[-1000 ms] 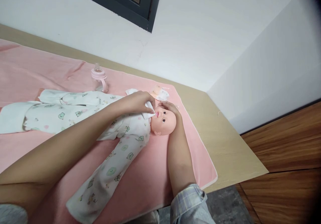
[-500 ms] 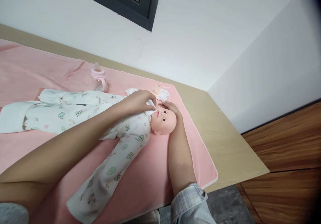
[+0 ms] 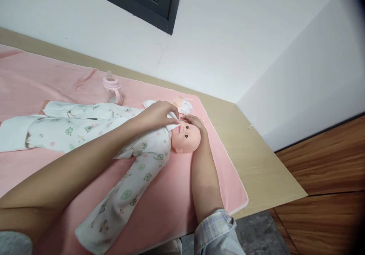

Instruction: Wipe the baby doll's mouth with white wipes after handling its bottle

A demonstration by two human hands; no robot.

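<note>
A bald baby doll (image 3: 186, 137) lies on its back, its head to the right, dressed in white printed clothes (image 3: 141, 167). My left hand (image 3: 161, 114) pinches a folded white cloth or tissue (image 3: 172, 125) between thumb and fingers. One edge of that cloth touches the doll's mouth. Around the far side of the doll's head curves my right hand (image 3: 195, 121), its fingers against the cheek and partly hidden. Part of the doll's chest is covered by my left forearm.
A pink blanket (image 3: 159, 217) covers much of the wooden table (image 3: 245, 148). Behind the doll stands a pink-lidded baby bottle (image 3: 112, 89) with a handle. A small white and orange packet (image 3: 184, 104) lies beyond my hands. White walls and a dark window frame (image 3: 162, 19) border the table.
My left hand and the cloth have shifted very slightly to the right across the doll's mouth. The right hand and the doll stay in place.
</note>
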